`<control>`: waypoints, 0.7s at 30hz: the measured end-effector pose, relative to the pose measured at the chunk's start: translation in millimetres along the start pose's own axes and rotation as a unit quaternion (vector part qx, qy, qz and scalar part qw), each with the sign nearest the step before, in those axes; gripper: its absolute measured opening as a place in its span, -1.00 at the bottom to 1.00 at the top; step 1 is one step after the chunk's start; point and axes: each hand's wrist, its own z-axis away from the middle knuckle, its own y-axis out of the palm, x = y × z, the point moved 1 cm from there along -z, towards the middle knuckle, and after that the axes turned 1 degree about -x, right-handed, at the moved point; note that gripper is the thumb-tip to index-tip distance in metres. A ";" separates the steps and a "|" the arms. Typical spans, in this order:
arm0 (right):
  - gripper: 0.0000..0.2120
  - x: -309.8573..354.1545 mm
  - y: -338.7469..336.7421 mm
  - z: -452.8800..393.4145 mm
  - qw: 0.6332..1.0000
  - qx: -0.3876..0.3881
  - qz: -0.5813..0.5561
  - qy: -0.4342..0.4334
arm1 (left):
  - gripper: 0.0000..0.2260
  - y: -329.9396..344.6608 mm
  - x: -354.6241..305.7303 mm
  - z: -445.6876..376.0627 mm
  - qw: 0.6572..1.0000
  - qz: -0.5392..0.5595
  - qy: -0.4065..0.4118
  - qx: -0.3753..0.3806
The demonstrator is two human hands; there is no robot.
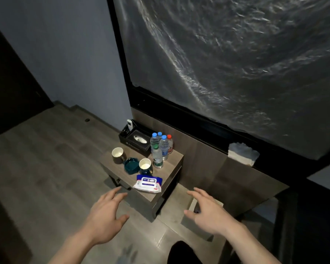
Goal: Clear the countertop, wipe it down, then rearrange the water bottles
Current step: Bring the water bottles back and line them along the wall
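While nothing is lifted yet, the layout reads so:
Hands: left hand (105, 216) and right hand (208, 212) both spread, holding nothing.
Wipes (148, 183): at 12 o'clock between them, nearer the left; long axis runs 9-to-3.
Bottles (160, 147): five, I think, upright at 1 o'clock behind the wipes.
Countertop (171, 168): uncleared.
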 end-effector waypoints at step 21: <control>-0.30 73.5 -38.0 -238.0 0.998 0.001 -0.046 0.050 | -0.42 -78.0 36.3 -269.5 0.995 -0.017 0.073 0.066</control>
